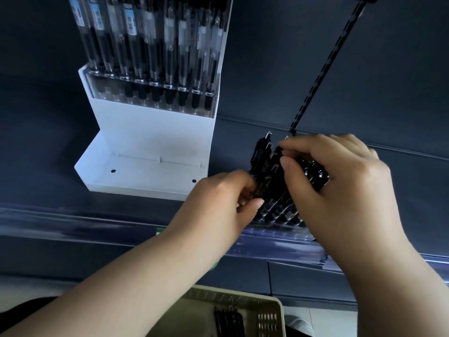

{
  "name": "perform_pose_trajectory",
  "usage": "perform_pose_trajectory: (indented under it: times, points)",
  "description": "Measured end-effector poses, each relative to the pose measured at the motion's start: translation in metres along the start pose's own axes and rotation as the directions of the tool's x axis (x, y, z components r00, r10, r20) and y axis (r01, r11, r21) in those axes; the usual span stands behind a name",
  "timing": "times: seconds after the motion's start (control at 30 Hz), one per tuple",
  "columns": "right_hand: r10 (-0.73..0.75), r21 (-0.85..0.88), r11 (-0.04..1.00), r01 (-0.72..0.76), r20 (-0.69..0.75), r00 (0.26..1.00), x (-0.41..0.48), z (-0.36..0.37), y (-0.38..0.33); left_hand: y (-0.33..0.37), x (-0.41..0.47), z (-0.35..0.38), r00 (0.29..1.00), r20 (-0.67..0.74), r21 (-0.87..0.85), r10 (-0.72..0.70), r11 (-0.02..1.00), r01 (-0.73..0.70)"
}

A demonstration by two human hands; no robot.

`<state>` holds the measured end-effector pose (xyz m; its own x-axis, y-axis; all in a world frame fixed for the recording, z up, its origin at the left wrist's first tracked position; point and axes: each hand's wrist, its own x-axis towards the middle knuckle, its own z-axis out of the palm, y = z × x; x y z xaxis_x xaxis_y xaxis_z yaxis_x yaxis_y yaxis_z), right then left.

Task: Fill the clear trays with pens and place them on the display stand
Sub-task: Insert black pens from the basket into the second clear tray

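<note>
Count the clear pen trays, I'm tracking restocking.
2. One filled tray on the display stand's upper step; the other tray right of it, between the left hand and right hand. Others may be hidden.

One white display stand (150, 132). Two clear trays: the upper tray (155, 93) shows about nine clear-barrelled pens (169, 69) in its front row, and the second tray (279, 229) holds bunched black pens (269, 181), too crowded to count. Two hands. One beige basket (267, 310) with about four loose pens (228, 319).

display stand (145, 132) left of pen-filled tray (279, 210)
</note>
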<state>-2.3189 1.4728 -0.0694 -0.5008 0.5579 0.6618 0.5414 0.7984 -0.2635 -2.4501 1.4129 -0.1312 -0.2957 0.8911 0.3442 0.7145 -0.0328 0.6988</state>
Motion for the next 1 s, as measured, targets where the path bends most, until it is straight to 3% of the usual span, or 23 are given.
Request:
perform_pose_trajectory:
  times: [0.47,0.67,0.77,0.87,1.0]
  points:
    - [-0.132,0.04,0.99,0.134,-0.03,0.991,-0.012,-0.012,-0.011,-0.009,-0.008,-0.005,0.986,0.12,-0.037,-0.118,0.992,0.123]
    - [-0.185,0.067,0.982,0.179,0.094,0.978,-0.049,-0.009,-0.025,-0.008,-0.037,-0.018,0.992,0.068,0.224,0.106,0.967,-0.119]
    - [-0.149,0.09,0.987,0.136,0.158,0.976,-0.069,-0.003,-0.029,-0.013,-0.06,-0.021,0.989,0.084,0.28,0.122,0.949,-0.141]
    - [-0.013,0.109,0.994,-0.02,0.294,0.956,-0.097,0.006,-0.033,-0.023,-0.085,-0.02,0.995,0.104,0.258,-0.008,0.966,-0.019]
    - [0.179,0.029,0.974,-0.225,0.512,0.84,-0.132,0.025,-0.04,-0.038,-0.116,-0.015,0.975,0.134,0.255,-0.175,0.957,0.137]
